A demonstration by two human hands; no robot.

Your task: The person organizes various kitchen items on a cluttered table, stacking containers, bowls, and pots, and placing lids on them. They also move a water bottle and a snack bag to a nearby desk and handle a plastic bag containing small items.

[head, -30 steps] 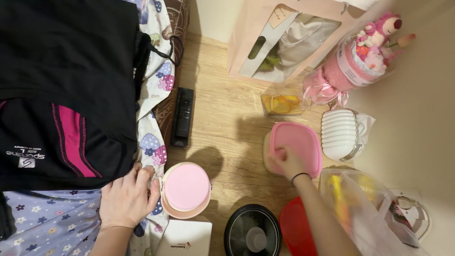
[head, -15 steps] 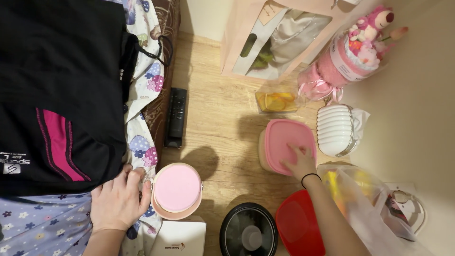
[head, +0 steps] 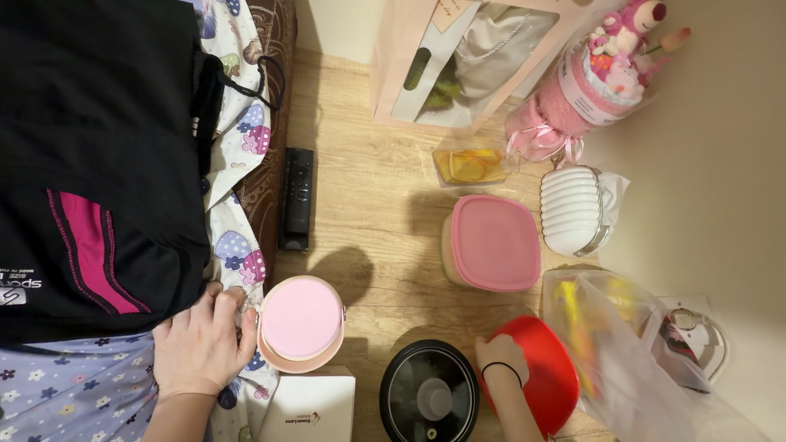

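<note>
My right hand (head: pixel 501 358) rests on the near left edge of a red round lid or bowl (head: pixel 536 372) on the wooden floor, fingers curled over its rim; a black band circles the wrist. Just above it stands a square container with a pink lid (head: pixel 494 242), untouched. My left hand (head: pixel 203 342) lies flat on floral bedding (head: pixel 233 245) at the bed's edge, fingertips beside a round pink-lidded container (head: pixel 300 322). A black pot with a glass lid (head: pixel 430 397) sits between my two arms.
A black remote (head: pixel 295 199) lies by the bed. Black and pink clothing (head: pixel 98 164) covers the bed. A pink gift bag (head: pixel 458 65), plush bouquet (head: pixel 602 74), white ribbed container (head: pixel 573 211), clear box of orange slices (head: pixel 468 166), plastic bag (head: pixel 622 352) and white box (head: pixel 311 405) crowd the floor.
My right hand has left the square pink lid and moved down toward me onto the red round piece. The left hand has stayed on the bedding.
</note>
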